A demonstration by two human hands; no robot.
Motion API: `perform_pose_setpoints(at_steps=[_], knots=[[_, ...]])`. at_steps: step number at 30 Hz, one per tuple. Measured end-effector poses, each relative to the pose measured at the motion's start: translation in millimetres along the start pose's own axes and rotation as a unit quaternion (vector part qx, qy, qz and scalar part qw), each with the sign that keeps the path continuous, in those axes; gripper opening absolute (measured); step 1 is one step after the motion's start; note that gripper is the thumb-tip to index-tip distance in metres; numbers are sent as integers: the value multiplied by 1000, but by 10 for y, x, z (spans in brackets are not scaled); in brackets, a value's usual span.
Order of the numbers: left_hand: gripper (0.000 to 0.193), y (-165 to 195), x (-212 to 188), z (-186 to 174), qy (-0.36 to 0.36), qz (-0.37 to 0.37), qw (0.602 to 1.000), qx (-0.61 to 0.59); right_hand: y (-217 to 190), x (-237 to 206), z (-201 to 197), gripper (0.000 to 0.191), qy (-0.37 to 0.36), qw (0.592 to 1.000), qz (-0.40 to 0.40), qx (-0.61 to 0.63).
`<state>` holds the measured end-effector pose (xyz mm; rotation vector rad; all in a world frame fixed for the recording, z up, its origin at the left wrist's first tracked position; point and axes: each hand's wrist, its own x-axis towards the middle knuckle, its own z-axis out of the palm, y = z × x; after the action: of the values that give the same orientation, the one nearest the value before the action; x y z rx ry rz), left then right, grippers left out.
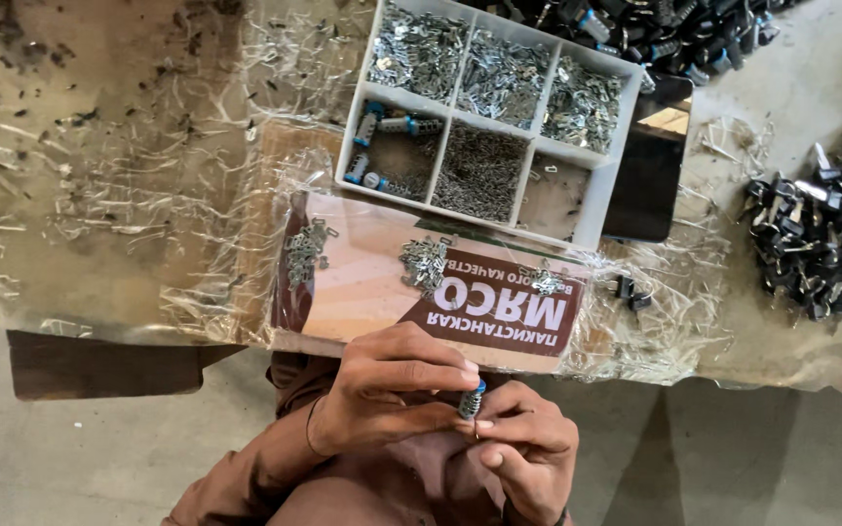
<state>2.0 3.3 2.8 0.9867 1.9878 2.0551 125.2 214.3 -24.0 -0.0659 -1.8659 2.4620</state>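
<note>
Both hands, held close together at the lower centre over a brown-clad lap: left hand (387, 390), fingers curled and pinching a small metal cylinder with a blue end (472, 399) from above; right hand (528, 453), fingers bent and pressed to the lower end of the same cylinder from below. Cylinder held upright between the two hands, just off the near edge of the desk (99, 195). Desk surface: worn, brownish, covered in crinkled clear plastic sheet (197, 263), with dark debris scattered at far left. Flat cardboard panel (372, 282) under the plastic at the near edge, directly beyond the hands: pale pink-beige with a dark maroon slanted band bearing white lettering, seen upside down. Three small heaps of silvery metal parts on the panel: one at its left end (306, 248), one at centre (425, 263), one at right (545, 281). White six-compartment tray (596, 209) just beyond the panel; far row holds three lots of silvery stamped pieces; near row holds blue-ended cylinders (382, 146) at left, fine small parts at centre, near-empty compartment at right. Dark flat slab (650, 185) under the tray's right end. Heap of black parts (821, 244) at right, well apart; another heap of black parts (655, 29) along the far edge.
</note>
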Motion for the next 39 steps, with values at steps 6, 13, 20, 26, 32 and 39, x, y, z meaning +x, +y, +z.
perform_pose_setpoints(at_steps=[6,13,20,26,32,39], knots=[[40,-33,32,26,16,13,1000,21,-138,115,132,18,127,990,52,-28],[43,14,47,10,28,-5,999,15,-216,178,299,21,136,969,-142,-153],[42,12,65,83,46,18,998,41,-251,162,286,14,113,986,-51,-108],[42,-18,82,110,50,33,995,83,-263,171,198,11,106,979,-13,-175],[42,-41,115,99,50,72,990,107,-113,238,45,23,74,988,48,128],[41,3,74,118,-1,78,988,134,-40,39,213,21,173,980,42,-87]])
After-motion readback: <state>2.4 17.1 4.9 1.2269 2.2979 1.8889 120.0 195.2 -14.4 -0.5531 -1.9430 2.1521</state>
